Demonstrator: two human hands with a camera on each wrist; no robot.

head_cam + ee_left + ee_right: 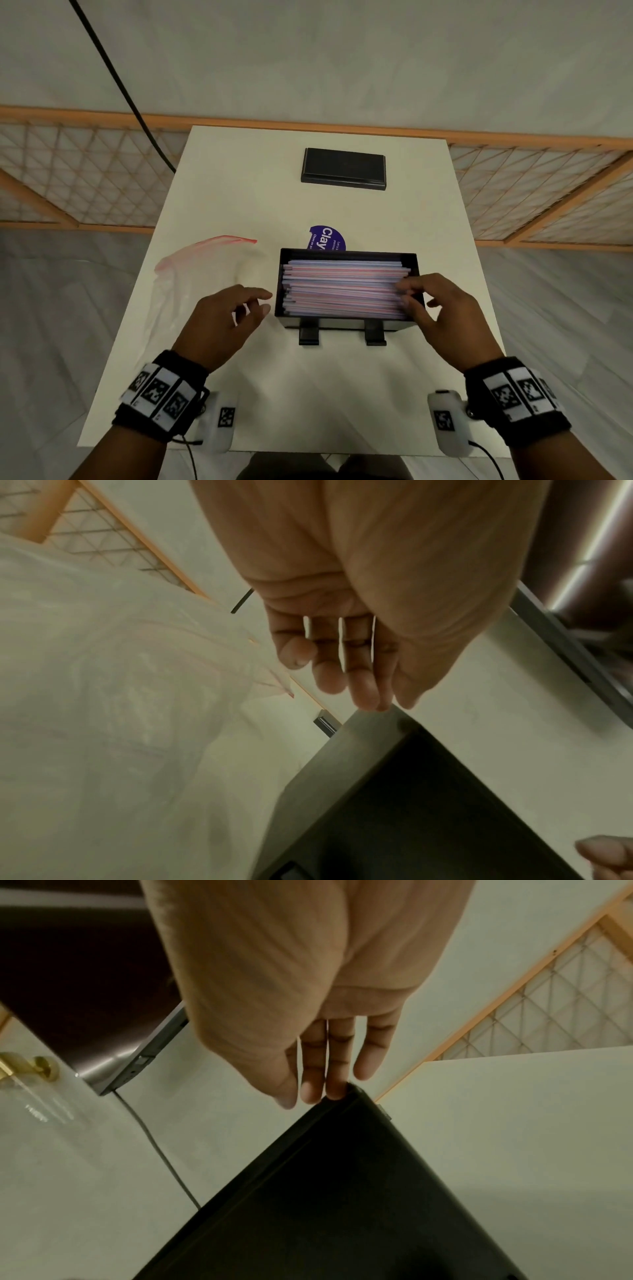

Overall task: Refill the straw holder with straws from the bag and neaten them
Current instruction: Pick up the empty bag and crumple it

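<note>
The black straw holder (347,323) stands mid-table, filled with pink-and-blue striped straws (342,287) lying left to right. My right hand (406,293) is at its right end, straightish fingertips touching the straw ends and the rim. In the right wrist view, the right hand's (318,1093) fingertips meet the holder's (342,1191) top edge. My left hand (263,301) hovers just left of the holder with loosely curled fingers and holds nothing. The left wrist view has the left hand (356,685) above the holder's (342,764) corner. A clear zip bag (191,274) with a red seal lies to the left, also in the left wrist view (103,696).
A flat black lid (343,168) lies at the back of the white table (308,394). A purple round sticker (327,238) shows behind the holder. A black cable (130,99) hangs at the table's back left. A wooden lattice screen (548,192) stands beyond the table.
</note>
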